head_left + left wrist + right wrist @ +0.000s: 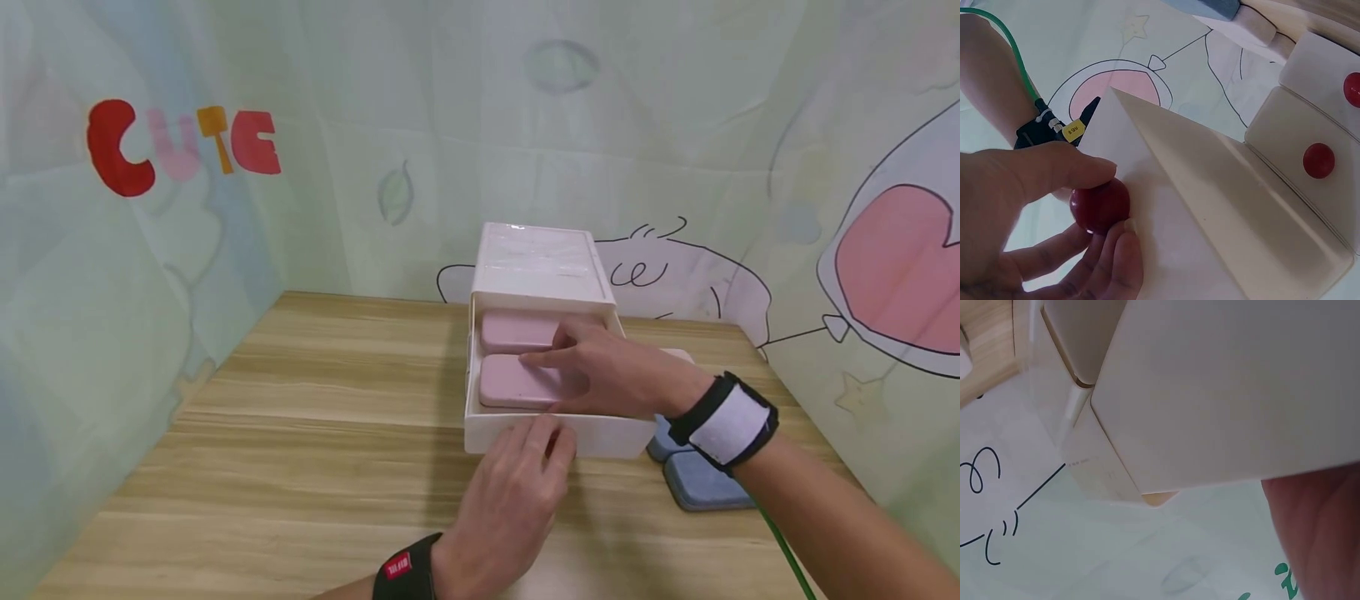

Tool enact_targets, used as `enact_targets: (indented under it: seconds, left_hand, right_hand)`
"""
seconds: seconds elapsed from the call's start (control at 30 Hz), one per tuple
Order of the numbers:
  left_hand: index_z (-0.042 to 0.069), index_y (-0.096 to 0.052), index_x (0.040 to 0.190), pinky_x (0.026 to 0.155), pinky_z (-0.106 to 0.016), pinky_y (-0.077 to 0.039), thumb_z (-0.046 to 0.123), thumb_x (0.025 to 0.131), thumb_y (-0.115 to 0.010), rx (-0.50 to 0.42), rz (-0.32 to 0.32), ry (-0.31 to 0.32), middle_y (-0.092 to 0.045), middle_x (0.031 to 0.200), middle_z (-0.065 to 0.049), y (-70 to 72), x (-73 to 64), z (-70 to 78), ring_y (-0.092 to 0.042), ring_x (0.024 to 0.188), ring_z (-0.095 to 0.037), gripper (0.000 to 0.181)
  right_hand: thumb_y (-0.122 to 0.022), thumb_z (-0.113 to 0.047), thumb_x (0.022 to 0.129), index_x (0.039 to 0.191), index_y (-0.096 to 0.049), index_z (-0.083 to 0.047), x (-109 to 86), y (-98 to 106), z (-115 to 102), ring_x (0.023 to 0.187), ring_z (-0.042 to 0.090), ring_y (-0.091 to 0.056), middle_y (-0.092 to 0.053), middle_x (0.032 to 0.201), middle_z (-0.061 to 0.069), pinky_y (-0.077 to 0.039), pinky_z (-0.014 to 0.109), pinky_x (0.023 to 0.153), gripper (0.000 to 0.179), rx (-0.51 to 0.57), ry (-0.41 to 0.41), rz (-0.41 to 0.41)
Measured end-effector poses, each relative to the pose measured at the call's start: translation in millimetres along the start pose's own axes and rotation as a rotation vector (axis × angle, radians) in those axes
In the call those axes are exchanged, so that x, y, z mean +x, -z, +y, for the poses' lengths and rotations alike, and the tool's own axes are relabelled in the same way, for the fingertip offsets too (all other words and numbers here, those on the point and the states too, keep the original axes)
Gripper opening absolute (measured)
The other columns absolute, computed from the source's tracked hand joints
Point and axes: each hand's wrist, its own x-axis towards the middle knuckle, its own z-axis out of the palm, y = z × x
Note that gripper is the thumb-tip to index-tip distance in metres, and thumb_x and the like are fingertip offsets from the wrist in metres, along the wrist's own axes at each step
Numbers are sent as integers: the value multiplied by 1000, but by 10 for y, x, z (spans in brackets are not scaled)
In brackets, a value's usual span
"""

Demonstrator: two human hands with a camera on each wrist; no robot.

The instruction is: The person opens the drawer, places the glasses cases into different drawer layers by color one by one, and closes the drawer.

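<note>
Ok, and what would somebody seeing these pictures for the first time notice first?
Probably the open white drawer near the middle of the head view, with two pink cases inside and the right hand over them. In the left wrist view, a glossy red knob held by the left hand stands out.

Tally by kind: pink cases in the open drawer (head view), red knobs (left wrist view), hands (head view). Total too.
Pink cases: 2
Red knobs: 3
Hands (left hand, right hand): 2
Total: 7
</note>
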Motion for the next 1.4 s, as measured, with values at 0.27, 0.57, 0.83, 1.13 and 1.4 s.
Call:
enact_targets:
  seconds: [0.27,0.57,0.83,1.13,1.4]
  left_hand:
    - [4,-66,105,68,-24,-46,4,81,-74,5,0,-5,-60,101,-4,0,-8,-6,-57,85,-15,25]
    - [5,-67,103,69,-24,-48,4,83,-73,-4,8,6,-60,100,-4,-6,-4,-6,-57,84,-14,22]
    - [5,-68,104,73,-24,-51,1,82,-72,-6,0,6,-62,102,-5,0,-17,-8,-60,88,-15,23]
    - [5,-68,102,73,-24,-52,3,83,-76,-21,20,14,-64,101,-6,-21,20,-45,-60,87,-15,21]
    - [4,-68,101,74,-25,-52,4,82,-77,-34,46,18,-63,101,-5,-60,37,-90,-60,87,-15,21]
  right_hand:
    - [-81,-45,85,141,-61,-29,-12,12,14,93,14,-54,-57,113,2,-49,27,75,61,48,-10,1]
    - [-69,-18,98,128,-70,-5,-28,155,406,106,34,-63,-57,123,19,-58,48,88,33,1,-163,390]
    - [-54,-31,106,153,-47,-13,-67,64,830,148,42,-40,-40,161,20,-37,63,114,50,197,-296,239]
    - [-51,-21,108,148,-52,-10,-66,-45,855,128,40,-62,-38,161,17,-53,51,100,42,231,-288,304]
    - [-50,-22,108,149,-51,-11,-71,-54,834,136,41,-54,-36,162,15,-49,53,104,42,233,-294,310]
